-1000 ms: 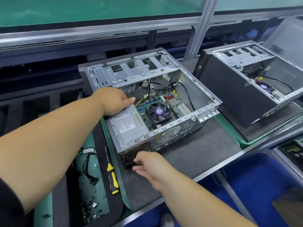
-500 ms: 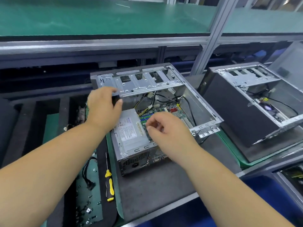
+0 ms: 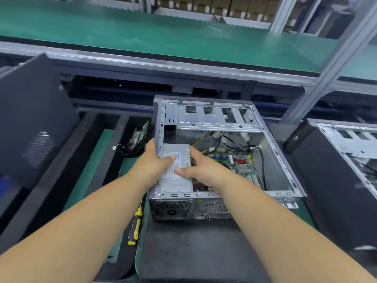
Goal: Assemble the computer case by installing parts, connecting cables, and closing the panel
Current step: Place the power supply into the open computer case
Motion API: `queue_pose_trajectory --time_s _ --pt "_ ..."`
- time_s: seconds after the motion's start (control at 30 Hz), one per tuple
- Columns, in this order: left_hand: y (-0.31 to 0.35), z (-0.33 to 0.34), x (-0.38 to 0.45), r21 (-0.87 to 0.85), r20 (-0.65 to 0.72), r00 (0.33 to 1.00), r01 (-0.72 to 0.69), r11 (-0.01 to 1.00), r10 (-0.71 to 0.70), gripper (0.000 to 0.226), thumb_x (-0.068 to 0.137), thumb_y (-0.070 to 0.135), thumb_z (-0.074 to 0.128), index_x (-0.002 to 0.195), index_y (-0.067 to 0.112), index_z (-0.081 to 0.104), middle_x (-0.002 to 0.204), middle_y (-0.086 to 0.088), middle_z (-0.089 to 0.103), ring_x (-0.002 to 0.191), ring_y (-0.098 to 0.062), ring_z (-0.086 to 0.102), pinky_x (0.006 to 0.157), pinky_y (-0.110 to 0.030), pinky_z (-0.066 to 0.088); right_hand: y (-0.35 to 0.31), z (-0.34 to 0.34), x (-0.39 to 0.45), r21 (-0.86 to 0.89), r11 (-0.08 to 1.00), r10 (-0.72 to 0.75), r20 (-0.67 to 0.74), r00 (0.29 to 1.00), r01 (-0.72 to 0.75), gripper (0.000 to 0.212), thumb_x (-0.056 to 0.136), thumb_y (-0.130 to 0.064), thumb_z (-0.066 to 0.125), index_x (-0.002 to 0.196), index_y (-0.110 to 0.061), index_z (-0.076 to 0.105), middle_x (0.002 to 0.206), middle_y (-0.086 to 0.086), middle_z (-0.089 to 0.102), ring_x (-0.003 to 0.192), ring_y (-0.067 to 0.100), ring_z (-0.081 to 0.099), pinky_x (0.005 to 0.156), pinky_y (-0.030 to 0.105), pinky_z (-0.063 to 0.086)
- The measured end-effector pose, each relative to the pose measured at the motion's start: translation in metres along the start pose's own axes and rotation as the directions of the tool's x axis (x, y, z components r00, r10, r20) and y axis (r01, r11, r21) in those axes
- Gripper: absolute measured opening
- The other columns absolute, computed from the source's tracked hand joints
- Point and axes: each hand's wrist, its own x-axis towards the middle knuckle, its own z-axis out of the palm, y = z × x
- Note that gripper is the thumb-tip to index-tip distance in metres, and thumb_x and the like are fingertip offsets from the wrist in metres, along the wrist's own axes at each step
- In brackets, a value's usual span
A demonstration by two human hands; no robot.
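**Both hands on the power supply inside the open case**

While the computer case (image 3: 271,160) lies on its side on a dark mat (image 3: 193,252) with its open side facing up, both of the person's hands reach into its near left corner, where the power supply (image 3: 175,180) sits. The left hand (image 3: 155,160) straddles the case's left wall, palm outside and thumb hooked over the edge so that it presses on the labelled top of the power supply. The right hand (image 3: 195,166) lies across the power supply's right edge, fingers fairly straight and spread toward the far end, thumb flat on the label; whether those fingers curl around the unit's side cannot be told. Right of the power supply, on the case floor, the motherboard (image 3: 240,164) shows, and a bundle of yellow and black cables (image 3: 206,139) runs from behind the power supply toward it. Across the far end of the case spans the perforated metal drive cage (image 3: 214,119). Just left of the case's near corner, a yellow-and-black screwdriver (image 3: 135,225) lies on the edge of a green mat (image 3: 89,176). Farther left of the case leans a dark side panel (image 3: 34,123) with a vent grille. Right of the case stands a second open computer case (image 3: 336,170), close beside it.
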Motion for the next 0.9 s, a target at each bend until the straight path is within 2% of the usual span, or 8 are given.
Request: queue_pose_trajectory --time_s 0.1,0.33,0.4,0.53,0.63,0.7,0.8,0.9 --pt "0.001 0.001 -0.003 -0.017 -0.03 1.0 -0.004 1.0 0.004 0.067 0.088 0.036 0.07 0.144 0.034 0.033 0.116 0.014 0.064 0.099 -0.011 0.066 0.082 -0.032 0.055 0.002 0.0 0.004 0.079 0.997 -0.009 0.009 1.0 0.009 0.068 0.086 -0.03 0.078 0.143 -0.04 0.043 0.124 -0.013 0.067 0.112 0.011 0.065 0.101 0.032 0.049" --pt "-0.001 0.002 0.0 -0.071 -0.033 0.998 0.044 0.997 -0.047 0.077 0.084 0.031 0.075 0.146 0.036 0.03 0.106 0.023 0.061 0.087 0.0 0.063 0.057 -0.016 0.047 0.008 0.0 0.007 0.146 0.989 0.025 0.0 1.0 -0.025 0.079 0.072 -0.031 0.085 0.14 -0.04 0.044 0.115 -0.011 0.071 0.101 0.009 0.071 0.081 0.024 0.055" --pt "-0.002 0.001 0.001 -0.102 -0.005 0.997 0.07 0.992 -0.071 0.08 0.083 0.029 0.076 0.146 0.035 0.027 0.102 0.024 0.06 0.084 0.001 0.064 0.054 -0.014 0.049 0.004 -0.003 0.007 0.075 0.996 0.051 0.003 0.999 -0.051 0.089 0.068 -0.037 0.087 0.143 -0.042 0.038 0.114 -0.013 0.07 0.099 0.009 0.071 0.077 0.025 0.055" --pt "0.0 -0.002 -0.001 -0.167 0.06 0.995 0.086 0.982 -0.077 0.082 0.085 0.026 0.075 0.148 0.035 0.025 0.111 0.016 0.064 0.09 -0.01 0.07 0.066 -0.025 0.057 -0.011 -0.018 0.013 -0.221 0.968 0.126 0.029 0.992 -0.116 0.11 0.057 -0.063 0.084 0.148 -0.039 0.028 0.13 -0.012 0.059 0.116 0.015 0.059 0.095 0.035 0.048" --pt "-0.005 -0.007 -0.007 -0.279 0.084 0.99 0.133 0.951 -0.114 0.062 0.092 0.031 0.066 0.145 0.034 0.035 0.122 0.005 0.066 0.099 -0.017 0.071 0.087 -0.039 0.057 -0.02 -0.032 0.025 -0.365 0.925 0.127 0.043 0.991 -0.103 0.071 0.077 -0.073 0.064 0.13 -0.031 0.044 0.116 -0.013 0.057 0.104 0.012 0.057 0.078 0.029 0.042" --pt "-0.01 -0.01 -0.014 -0.334 0.047 0.98 0.196 0.922 -0.192 0.045 0.095 0.044 0.058 0.135 0.025 0.053 0.119 -0.001 0.07 0.104 -0.021 0.069 0.096 -0.044 0.051 -0.021 -0.039 0.038 -0.395 0.918 0.064 0.056 0.996 -0.037 0.049 0.089 -0.069 0.053 0.118 -0.029 0.052 0.119 -0.007 0.059 0.105 0.014 0.057 0.077 0.03 0.041" --pt "-0.021 -0.008 -0.025 -0.441 -0.077 0.939 0.268 0.856 -0.334 0.04 0.096 0.052 0.051 0.113 0.021 0.071 0.105 -0.002 0.075 0.098 -0.021 0.071 0.091 -0.041 0.052 -0.02 -0.046 0.057 -0.439 0.896 0.002 0.156 0.988 0.067 0.044 0.091 -0.067 0.052 0.115 -0.03 0.057 0.118 -0.011 0.061 0.107 0.012 0.058 0.084 0.033 0.041" --pt "-0.032 0.003 -0.042 -0.55 -0.202 0.884 0.253 0.796 -0.421 0.037 0.097 0.047 0.051 0.098 0.018 0.073 0.09 -0.001 0.076 0.087 -0.023 0.071 0.082 -0.039 0.052 -0.016 -0.047 0.073 -0.399 0.91 0.007 0.288 0.958 0.113 0.04 0.091 -0.065 0.055 0.116 -0.035 0.065 0.118 -0.017 0.064 0.109 0.007 0.059 0.086 0.028 0.04"
